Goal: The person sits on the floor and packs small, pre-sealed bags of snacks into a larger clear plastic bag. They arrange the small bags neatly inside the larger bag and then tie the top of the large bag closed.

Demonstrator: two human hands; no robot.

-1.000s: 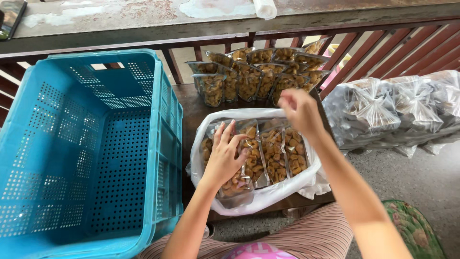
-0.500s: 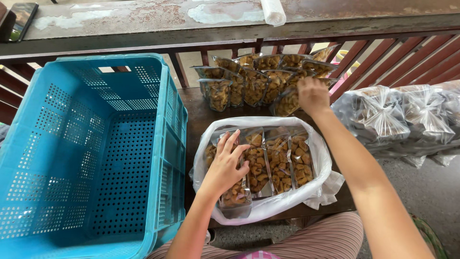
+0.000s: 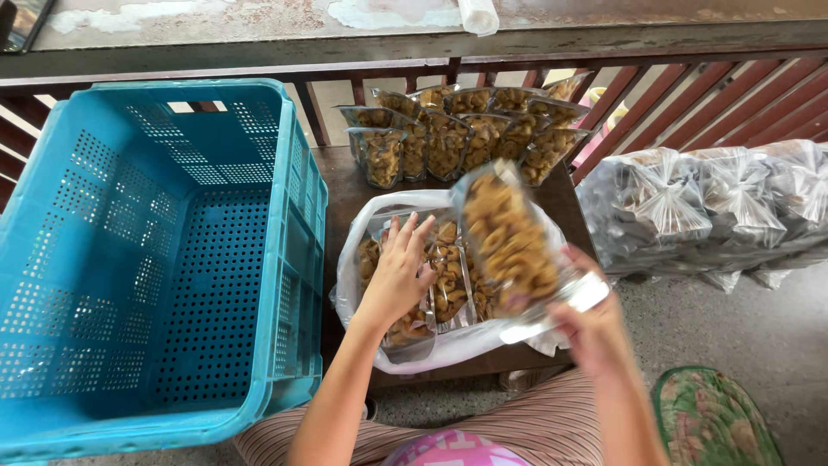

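1. The right hand (image 3: pixel 595 332) is clamped on the sealed bottom end of a clear snack pouch (image 3: pixel 513 242) filled with golden fried pieces, holding it tilted above the near right part of the small wooden table (image 3: pixel 341 185).
2. The left hand (image 3: pixel 398 272) lies flat, fingers spread, pressing on the packed pouches (image 3: pixel 448 276) that lie side by side inside the big white plastic bag (image 3: pixel 354 259); it grips nothing.
3. The two hands are apart, with the lifted pouch between them and partly over the bag.
4. The white bag sits open on the near half of the table, its rim folded outward and hanging over the near edge.
5. Along the table's far edge stands a cluster of upright pouches (image 3: pixel 457 129) of the same snack, leaning against the brown railing (image 3: pixel 690 95).
6. Just left of the table, touching its left edge, stands a large blue perforated crate (image 3: pixel 52 285).
7. To the right of the table, well apart from the hands, lies a heap of knotted clear bags (image 3: pixel 716 198) on the concrete floor (image 3: pixel 776 336).
8. A green patterned mat (image 3: pixel 711 418) shows at the lower right, and striped trousers (image 3: pixel 483 423) at the bottom.
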